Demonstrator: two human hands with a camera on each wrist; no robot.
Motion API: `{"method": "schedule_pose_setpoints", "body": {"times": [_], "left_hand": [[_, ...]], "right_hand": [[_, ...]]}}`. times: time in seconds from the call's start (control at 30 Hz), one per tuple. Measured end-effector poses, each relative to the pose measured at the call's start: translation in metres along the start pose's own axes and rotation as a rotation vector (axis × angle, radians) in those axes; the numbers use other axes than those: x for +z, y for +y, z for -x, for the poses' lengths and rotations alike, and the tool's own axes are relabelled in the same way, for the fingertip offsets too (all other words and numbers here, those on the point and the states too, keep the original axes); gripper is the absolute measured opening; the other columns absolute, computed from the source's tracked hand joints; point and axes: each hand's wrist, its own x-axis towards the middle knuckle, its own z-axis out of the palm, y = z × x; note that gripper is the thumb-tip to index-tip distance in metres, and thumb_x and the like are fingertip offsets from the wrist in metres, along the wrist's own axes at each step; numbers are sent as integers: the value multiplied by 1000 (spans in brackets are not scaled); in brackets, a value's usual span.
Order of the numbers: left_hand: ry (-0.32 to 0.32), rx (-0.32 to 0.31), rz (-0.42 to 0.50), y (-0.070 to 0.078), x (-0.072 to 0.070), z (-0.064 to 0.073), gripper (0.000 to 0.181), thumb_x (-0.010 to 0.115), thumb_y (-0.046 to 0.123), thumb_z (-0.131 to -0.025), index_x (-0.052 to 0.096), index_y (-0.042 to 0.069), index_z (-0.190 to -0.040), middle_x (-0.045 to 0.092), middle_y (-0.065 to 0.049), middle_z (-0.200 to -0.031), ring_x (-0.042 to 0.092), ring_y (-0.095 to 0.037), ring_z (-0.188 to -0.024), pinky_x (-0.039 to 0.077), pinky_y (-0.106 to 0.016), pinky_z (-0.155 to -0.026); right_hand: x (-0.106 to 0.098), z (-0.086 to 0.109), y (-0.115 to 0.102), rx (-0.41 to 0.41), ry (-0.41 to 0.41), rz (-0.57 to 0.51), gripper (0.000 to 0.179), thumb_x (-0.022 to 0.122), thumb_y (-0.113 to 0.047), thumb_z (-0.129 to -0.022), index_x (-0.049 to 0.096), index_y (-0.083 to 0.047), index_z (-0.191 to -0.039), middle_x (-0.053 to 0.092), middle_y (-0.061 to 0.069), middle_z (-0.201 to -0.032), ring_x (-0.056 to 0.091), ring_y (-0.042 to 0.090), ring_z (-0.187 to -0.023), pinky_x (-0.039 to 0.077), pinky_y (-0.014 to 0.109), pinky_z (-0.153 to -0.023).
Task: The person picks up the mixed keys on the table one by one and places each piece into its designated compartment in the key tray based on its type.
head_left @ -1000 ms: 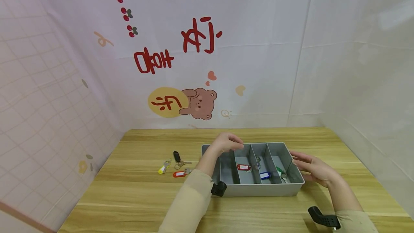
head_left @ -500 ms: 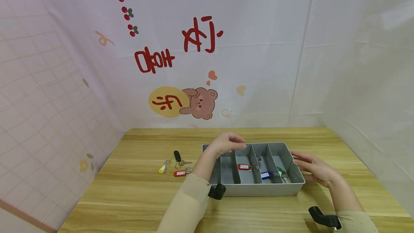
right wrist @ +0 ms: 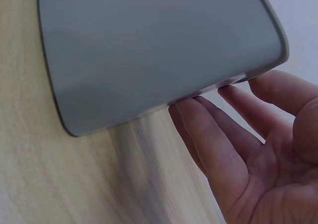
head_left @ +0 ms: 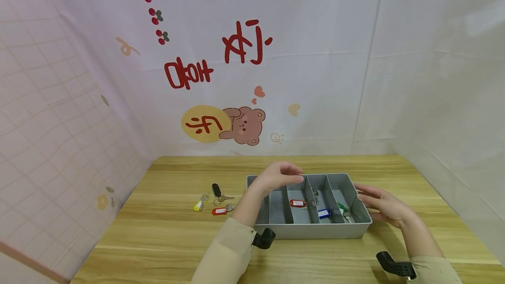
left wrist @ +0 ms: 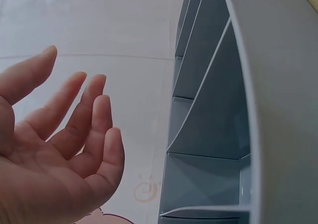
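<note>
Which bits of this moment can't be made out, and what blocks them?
Head view: much of the tray's leftmost compartment, behind the left hand and forearm.
Head view: any writing on the tray's red tag, too small.
Left wrist view: the tray's far end, cut off by the top edge.
Right wrist view: the tray's inside, behind its outer wall.

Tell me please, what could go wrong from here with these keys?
The right hand touches the end wall of the grey, rectangular, divided tray, so a push might slide it across the pale wooden table. In the head view, the left forearm appears close to the silver key with the red plastic tag on the table; a sweep could knock it. Another red plastic tag lies inside the tray, so the two might be confused.
</note>
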Motion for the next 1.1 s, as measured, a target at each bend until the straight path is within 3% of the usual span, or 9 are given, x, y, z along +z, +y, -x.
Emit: {"method": "schedule_pose_setpoints", "body": {"times": [0.2, 0.4, 0.57, 0.77, 0.93, 1.1], "left_hand": [[8, 84, 5, 2, 1, 7, 31, 72, 11, -91, 68, 0, -119, 68, -4, -105, 60, -8, -91, 50, -24, -80], [10, 150, -2, 1, 2, 12, 35, 74, 10, -89, 67, 1, -122, 68, -16, -111, 60, -9, -93, 49, -24, -82], [37, 185, -51, 2, 3, 17, 35, 74, 16, -89, 68, 6, -123, 68, -6, -113, 60, -20, -105, 47, -31, -89], [87, 238, -141, 1, 1, 25, 37, 75, 22, -89, 67, 13, -125, 69, -1, -117, 58, -17, -111, 45, -37, -95], [127, 298, -215, -2, -3, 32, 40, 76, 24, -89, 66, 15, -126, 68, 1, -120, 58, -23, -116, 43, -39, -99], [177, 331, -269, -2, -7, 40, 42, 77, 25, -88, 66, 14, -127, 65, 1, -125, 57, -17, -117, 44, -42, -101]], "right_hand": [[-1, 0, 0, -18, -20, -16, 60, 47, -17, -106, 20, 5, -154, 52, 0, -137, 59, 5, -112, 52, 44, -92], [0, 0, 0, -19, -20, -12, 61, 47, -17, -106, 18, 7, -154, 51, 2, -138, 59, 6, -112, 52, 44, -92], [1, 0, 1, -28, -27, -17, 58, 46, -16, -107, 21, 5, -154, 52, 3, -137, 60, 7, -112, 53, 44, -90], [0, 0, 1, -39, -39, -33, 54, 46, -15, -107, 28, 0, -155, 54, -1, -134, 61, 8, -112, 53, 44, -90], [0, 0, 1, -20, -18, -24, 58, 48, -17, -106, 22, 4, -154, 54, -2, -133, 61, 8, -111, 53, 44, -90], [1, 0, 0, -29, -26, -21, 59, 48, -17, -106, 22, 5, -154, 54, -2, -133, 61, 8, -112, 53, 44, -90]]}}
